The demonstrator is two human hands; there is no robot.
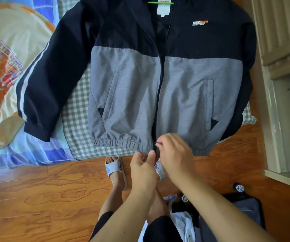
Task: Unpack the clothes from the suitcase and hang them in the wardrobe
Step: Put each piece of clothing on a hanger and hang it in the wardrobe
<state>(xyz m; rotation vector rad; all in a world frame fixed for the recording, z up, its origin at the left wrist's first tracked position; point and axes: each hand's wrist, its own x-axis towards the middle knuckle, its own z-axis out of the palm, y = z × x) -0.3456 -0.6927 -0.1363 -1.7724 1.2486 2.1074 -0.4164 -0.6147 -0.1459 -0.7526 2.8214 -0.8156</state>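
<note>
A navy and grey zip jacket (126,88) lies spread face up on the bed, its front unzipped, a green hanger (160,3) showing at the collar. My left hand (143,170) pinches the bottom hem at the left side of the zip. My right hand (174,154) pinches the zip end on the right side of the hem. The dark suitcase (245,208) lies open on the floor at the lower right, with white clothing (182,224) in it.
The bed has a green checked sheet (77,119) and a blue patterned quilt (9,84) on the left. A pale wooden wardrobe (280,49) stands at the right. My feet in white slippers (114,168) stand on the wooden floor (44,198).
</note>
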